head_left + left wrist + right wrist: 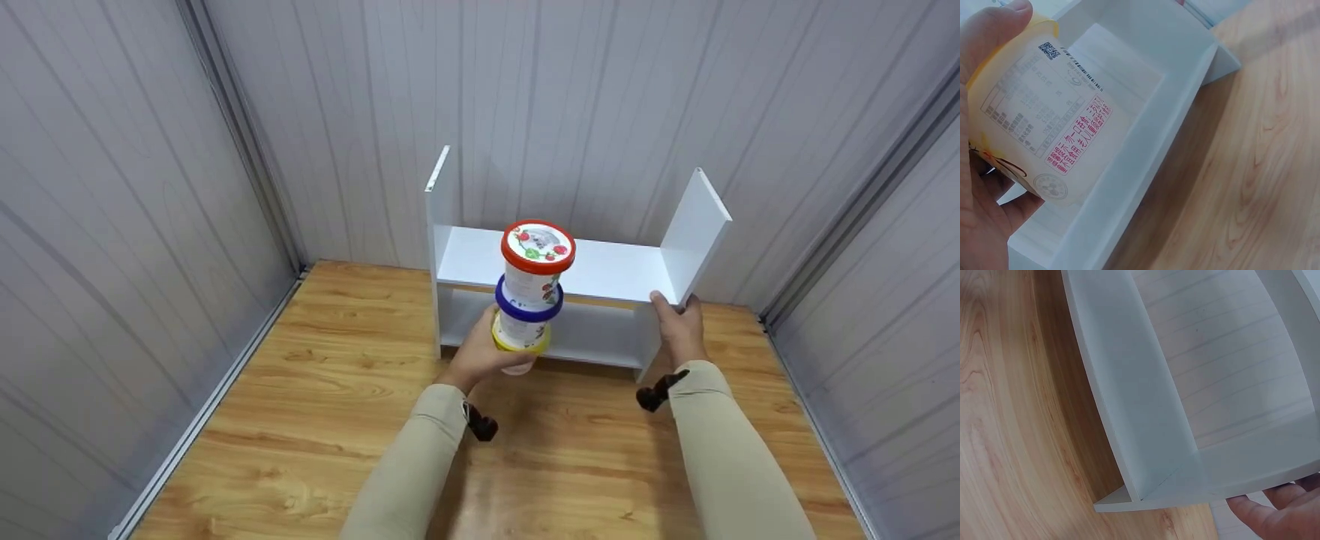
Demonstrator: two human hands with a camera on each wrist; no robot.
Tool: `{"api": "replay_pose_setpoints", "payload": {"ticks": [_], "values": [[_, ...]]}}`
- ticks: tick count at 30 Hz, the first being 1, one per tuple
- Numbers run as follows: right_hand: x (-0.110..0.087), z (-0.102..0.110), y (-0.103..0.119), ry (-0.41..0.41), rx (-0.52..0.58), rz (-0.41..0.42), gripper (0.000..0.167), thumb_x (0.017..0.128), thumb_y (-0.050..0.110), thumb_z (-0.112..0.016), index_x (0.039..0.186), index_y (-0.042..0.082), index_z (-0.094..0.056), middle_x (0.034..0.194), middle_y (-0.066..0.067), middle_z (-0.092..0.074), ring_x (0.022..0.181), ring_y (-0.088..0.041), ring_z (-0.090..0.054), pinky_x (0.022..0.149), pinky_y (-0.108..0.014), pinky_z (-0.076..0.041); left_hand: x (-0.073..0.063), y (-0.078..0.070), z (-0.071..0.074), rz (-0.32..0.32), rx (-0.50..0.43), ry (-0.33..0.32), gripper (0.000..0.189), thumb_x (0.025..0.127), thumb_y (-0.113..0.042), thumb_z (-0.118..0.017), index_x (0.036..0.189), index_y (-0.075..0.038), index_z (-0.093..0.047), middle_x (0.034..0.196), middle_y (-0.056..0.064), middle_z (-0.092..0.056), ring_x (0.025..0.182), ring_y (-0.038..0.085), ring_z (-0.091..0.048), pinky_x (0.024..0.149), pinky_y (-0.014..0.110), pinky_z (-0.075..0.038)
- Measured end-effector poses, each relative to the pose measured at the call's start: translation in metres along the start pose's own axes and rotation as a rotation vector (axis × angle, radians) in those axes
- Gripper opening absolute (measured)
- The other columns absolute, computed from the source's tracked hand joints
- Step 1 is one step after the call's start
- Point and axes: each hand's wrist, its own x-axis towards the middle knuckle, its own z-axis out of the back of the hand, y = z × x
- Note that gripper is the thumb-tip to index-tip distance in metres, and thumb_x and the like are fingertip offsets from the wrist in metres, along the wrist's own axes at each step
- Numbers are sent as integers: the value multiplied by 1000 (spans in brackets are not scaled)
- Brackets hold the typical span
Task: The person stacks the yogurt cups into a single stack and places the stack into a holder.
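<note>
Three stacked tubs stand in front of the white shelf (622, 270): a red-lidded tub (538, 251) on top, a blue-lidded tub (528, 300) in the middle, a yellow-lidded tub (517, 330) at the bottom. My left hand (484, 352) grips the yellow-lidded tub from its left side, and the other two ride on it. In the left wrist view, that tub's printed label (1055, 112) faces the camera. My right hand (681, 326) holds the shelf's right side panel, thumb at the front near the upper board and fingers around the outer side.
The shelf has two boards, an open back and tall side panels, one on the left (441, 217). It stands on a wood-grain floor (315, 375) by the panelled back wall (360, 135). More walls close in the left and right.
</note>
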Motion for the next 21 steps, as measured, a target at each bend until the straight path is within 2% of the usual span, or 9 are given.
{"api": "replay_pose_setpoints", "payload": {"ticks": [11,18,21], "values": [[-2,-2,1,-1,-7,-32,98,97,53,-58,163,14,2,168,-15,-8,153,-30,-15,124,-45,-17,10,-16,3,-25,12,-5,92,68,-23,-96,143,-31,-43,135,-8,-58,125,17,-56,111,47,-40],[-3,-4,0,-2,0,-2,96,97,52,-58,163,10,-3,166,-19,-15,150,-33,-22,123,-44,-21,14,-32,6,-33,14,-14,95,69,-19,-95,146,-25,-40,134,-4,-58,125,20,-56,111,48,-40],[-6,-5,-4,-12,-10,17,95,97,51,-59,163,9,-4,165,-20,-17,149,-33,-24,123,-44,-22,12,-36,7,-38,20,-12,97,69,-21,-96,147,-27,-39,135,-5,-58,125,18,-55,111,48,-40]]}}
